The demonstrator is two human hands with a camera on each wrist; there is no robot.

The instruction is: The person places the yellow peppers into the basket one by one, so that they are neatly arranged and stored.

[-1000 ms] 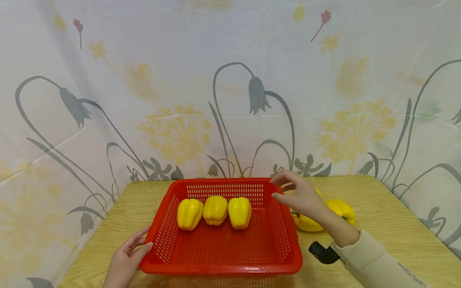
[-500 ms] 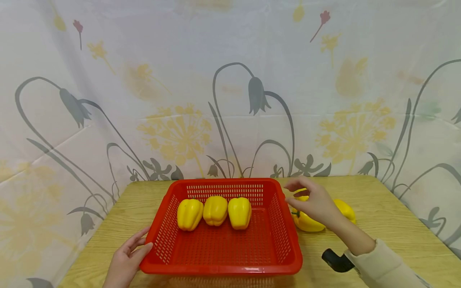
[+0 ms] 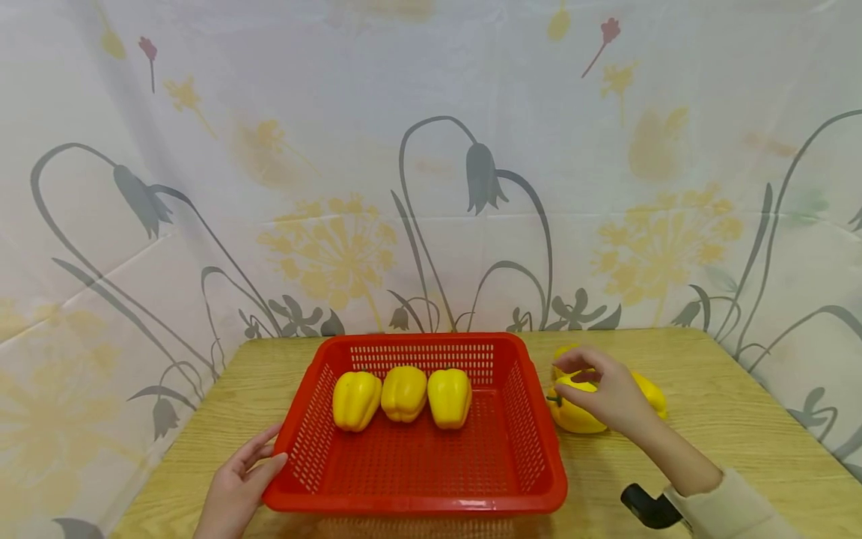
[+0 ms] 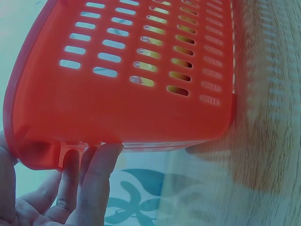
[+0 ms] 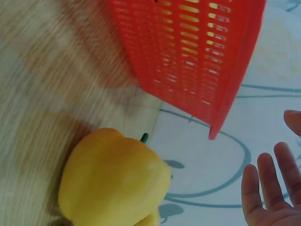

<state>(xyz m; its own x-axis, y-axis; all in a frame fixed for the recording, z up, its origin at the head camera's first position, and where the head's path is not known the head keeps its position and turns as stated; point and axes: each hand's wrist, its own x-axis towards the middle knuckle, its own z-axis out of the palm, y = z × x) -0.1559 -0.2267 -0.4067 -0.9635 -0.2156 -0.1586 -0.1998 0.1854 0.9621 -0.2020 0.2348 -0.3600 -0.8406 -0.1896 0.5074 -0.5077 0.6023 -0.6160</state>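
Note:
A red slotted plastic basket [image 3: 414, 505] stands on the table, holding three yellow bell peppers in a row: left pepper [image 3: 357, 401], middle pepper [image 3: 404, 393], right pepper [image 3: 449, 398]. My left hand [image 3: 236, 485] grips the basket's left rim near the front corner; the left wrist view shows fingertips against the underside of the rim [image 4: 40, 153]. My right hand [image 3: 616, 393] holds nothing, its fingers apart and slightly bent, over the yellow peppers right of the basket. Among those are a front pepper [image 3: 581, 419] and a right pepper [image 3: 652, 393]; another behind is partly hidden.
The wooden table [image 3: 680, 449] runs back to a flower-printed cloth [image 3: 431, 165]. A black curved piece [image 3: 649, 507] sits by the right sleeve [image 3: 730, 509]. In the right wrist view, a yellow pepper [image 5: 113, 179] lies close to the basket's side [image 5: 188, 61].
My right hand has moved from the basket's right rim rightward and down, to over the peppers outside. The left hand and the basket have stayed in place.

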